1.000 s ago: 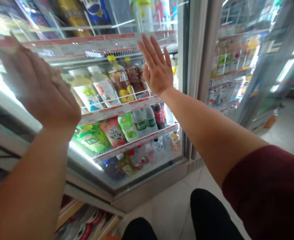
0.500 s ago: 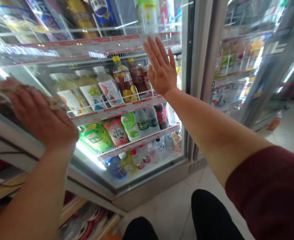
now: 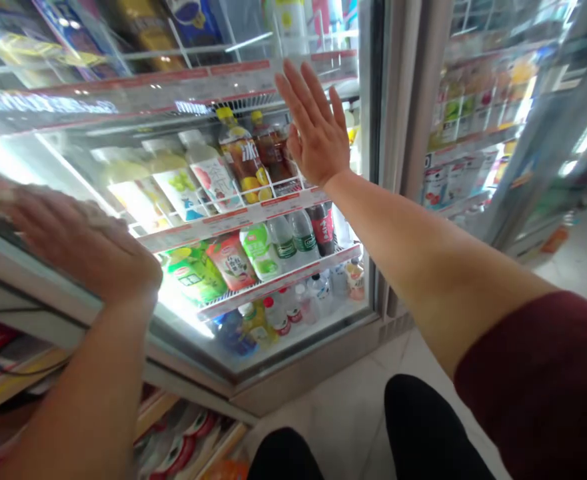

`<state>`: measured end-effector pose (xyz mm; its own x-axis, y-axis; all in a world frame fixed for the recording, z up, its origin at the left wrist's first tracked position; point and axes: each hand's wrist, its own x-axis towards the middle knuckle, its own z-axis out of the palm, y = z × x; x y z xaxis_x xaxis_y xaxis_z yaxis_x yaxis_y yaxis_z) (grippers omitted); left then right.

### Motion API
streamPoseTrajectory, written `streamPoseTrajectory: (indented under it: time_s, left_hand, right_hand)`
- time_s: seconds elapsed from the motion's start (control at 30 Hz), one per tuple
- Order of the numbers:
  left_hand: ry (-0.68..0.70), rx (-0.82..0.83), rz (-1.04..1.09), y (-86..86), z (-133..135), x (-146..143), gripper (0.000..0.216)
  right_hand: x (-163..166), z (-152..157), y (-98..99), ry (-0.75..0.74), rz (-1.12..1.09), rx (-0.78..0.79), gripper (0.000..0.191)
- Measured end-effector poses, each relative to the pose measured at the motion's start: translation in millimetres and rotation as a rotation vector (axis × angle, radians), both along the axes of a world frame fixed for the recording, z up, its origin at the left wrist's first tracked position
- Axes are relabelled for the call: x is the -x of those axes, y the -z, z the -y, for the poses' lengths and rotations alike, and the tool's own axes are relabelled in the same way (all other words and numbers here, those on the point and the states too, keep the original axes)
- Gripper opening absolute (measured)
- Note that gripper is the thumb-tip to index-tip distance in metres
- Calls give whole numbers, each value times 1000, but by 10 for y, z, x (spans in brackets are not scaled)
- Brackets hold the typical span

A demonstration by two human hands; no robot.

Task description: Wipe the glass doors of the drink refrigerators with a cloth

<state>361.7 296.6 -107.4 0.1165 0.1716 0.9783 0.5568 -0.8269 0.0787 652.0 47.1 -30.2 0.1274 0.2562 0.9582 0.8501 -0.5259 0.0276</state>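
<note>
My left hand [image 3: 80,240] is blurred and lies over a pale, crumpled cloth [image 3: 99,217], pressing it on the left part of a glass cooler door [image 3: 293,353]. Only the cloth's edges show around the fingers. My right hand [image 3: 318,137] rests flat against the glass nearer the door's right side, fingers stretched and nothing in them. Behind the glass, below this hand, stand a lemon tea bottle [image 3: 248,160] with a yellow cap and several white-capped juice bottles [image 3: 213,173].
Lower cooler shelves hold a green drink pack [image 3: 193,273] and clear bottles [image 3: 300,233]. To the right is another glass-fronted cooler [image 3: 458,133]. A wooden shelf [image 3: 23,380] with goods and a black cable [image 3: 3,363] stands at lower left. My knees [image 3: 286,457] are above the tiled floor [image 3: 343,400].
My left hand has shifted slightly down and right in view, with the cloth under it. My right hand stays flat on the glass, slightly farther left in view.
</note>
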Motion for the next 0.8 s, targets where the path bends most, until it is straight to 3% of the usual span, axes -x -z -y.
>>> streamPoseTrajectory:
  time_s: [0.07,0.13,0.2,0.27,0.37,0.43,0.5,0.57,0.67,0.73,0.8]
  left_hand:
    - [26,-50,-49,267,123,-68,73]
    - [91,-132,-246,607,249,-132,73]
    - [163,-202,-449,757,306,-168,61]
    - [195,-244,-538,585,275,-175,54]
    - [138,-247,-424,-32,174,-181,72]
    - [97,-213,-297,-313,190,-230,78]
    - [96,-199,-236,-276,311,-325,79]
    - [139,-245,-289,23,477,-437,76]
    - [264,-388,-557,425,614,-546,67]
    - [300,-467,-658,362,574,-550,63]
    - [280,-520,-647,62,479,-520,62]
  right_hand:
    - [19,13,4,22,18,8,71]
    - [50,34,7,43,22,8,70]
    - [69,48,7,35,27,6,70]
    - [68,51,4,0,27,-1,69]
    - [47,40,-5,-31,5,-3,70]
    - [41,35,-6,-30,-4,1,70]
    - [46,35,-1,-26,1,2,70]
    - [55,37,8,-9,10,1,70]
    - [54,31,13,13,20,4,70]
    - [35,16,9,7,25,-3,71]
    - [2,-7,1,-3,24,-14,72]
